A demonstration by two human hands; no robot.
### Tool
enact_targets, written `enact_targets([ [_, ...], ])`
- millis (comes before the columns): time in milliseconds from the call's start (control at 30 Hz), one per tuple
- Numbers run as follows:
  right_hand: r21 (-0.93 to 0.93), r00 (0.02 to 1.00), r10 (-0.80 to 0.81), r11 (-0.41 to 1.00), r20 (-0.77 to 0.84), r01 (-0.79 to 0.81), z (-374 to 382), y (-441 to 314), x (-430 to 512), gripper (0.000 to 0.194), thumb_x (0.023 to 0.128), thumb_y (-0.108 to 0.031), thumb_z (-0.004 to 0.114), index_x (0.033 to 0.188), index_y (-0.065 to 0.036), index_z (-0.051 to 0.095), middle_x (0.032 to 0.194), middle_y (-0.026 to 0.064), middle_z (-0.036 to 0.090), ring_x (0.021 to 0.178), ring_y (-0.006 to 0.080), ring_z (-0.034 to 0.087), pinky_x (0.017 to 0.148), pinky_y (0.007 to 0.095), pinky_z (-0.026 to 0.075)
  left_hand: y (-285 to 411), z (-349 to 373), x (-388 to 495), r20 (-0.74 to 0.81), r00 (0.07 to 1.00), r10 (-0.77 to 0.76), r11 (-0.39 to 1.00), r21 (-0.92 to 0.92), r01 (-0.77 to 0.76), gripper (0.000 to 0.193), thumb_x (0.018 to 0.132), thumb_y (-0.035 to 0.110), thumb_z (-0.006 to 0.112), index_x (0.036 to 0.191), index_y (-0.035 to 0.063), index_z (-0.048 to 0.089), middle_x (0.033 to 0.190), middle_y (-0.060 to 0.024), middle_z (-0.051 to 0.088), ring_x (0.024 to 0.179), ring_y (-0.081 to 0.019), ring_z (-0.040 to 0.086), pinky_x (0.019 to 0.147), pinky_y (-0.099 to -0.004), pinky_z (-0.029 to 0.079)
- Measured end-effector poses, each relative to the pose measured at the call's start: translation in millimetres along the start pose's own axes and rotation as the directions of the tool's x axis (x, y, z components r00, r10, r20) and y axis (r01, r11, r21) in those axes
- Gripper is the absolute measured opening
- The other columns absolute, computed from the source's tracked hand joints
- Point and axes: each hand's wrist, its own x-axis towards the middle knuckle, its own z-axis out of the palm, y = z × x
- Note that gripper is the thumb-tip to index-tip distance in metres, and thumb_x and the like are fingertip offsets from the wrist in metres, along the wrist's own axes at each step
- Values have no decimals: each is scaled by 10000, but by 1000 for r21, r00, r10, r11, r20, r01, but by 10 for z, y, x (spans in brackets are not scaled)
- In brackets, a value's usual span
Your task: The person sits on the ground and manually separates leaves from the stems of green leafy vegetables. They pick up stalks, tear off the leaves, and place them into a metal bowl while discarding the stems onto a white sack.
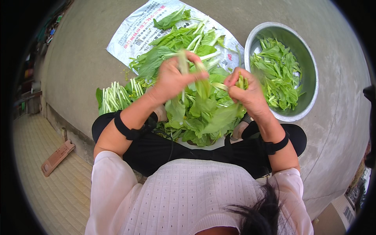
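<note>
Over a heap of leafy greens (202, 117), my left hand (173, 76) grips a pale-stalked leafy green (184, 63), blurred by motion. Several small cut stems (242, 81) stick up from my right hand (246, 92), whose fingers also pinch a pale stalk (219, 86). Beyond the left hand, whole greens (179, 38) with long white stalks lie on a flattened printed sack (135, 32). To the right stands a metal basin (312, 58) with loose green leaves (276, 73) inside.
A bundle of greens (114, 95) with stalks pointing up sits left of the heap, by my knee. Concrete floor (79, 61) surrounds everything. A brown board-like object (58, 158) rests at the edge of the yellowish tiles (32, 141) at far left.
</note>
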Motion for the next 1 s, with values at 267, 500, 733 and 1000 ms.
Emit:
enact_targets([
  [267,-742,966,200,670,161,-15,-188,69,28,313,742,-219,777,996,-73,667,923,47,633,897,151,591,851,298,456,-121,-327,210,-69,947,-315,903,-329,277,325,793,259,776,990,100,571,841,35,602,676,-40,504,571,-202,390],
  [500,-186,945,249,960,213,-211,130,190,88,388,807,-200,744,1117,-18,598,990,15,591,846,135,570,798,268,468,-177,51,22,253,902,-350,743,-512,431,237,859,240,705,1000,104,570,815,46,576,601,-27,456,496,-183,334],
  [733,-524,971,-203,845,-124,110,-390,-48,44,288,811,-151,600,1067,-19,612,814,18,627,696,131,575,641,288,488,-223,-112,76,309,906,-288,614,-666,423,520,981,533,339,1101,67,537,901,-19,534,691,-77,442,604,-238,398],
  [1000,-993,830,-544,87,-119,-85,-951,-133,-106,360,770,-227,720,1097,-92,650,1175,158,561,1103,334,526,950,409,404,-397,-100,40,312,901,-302,676,-596,433,357,1018,347,331,1087,52,520,921,-37,532,792,-128,522,739,-285,472],
])
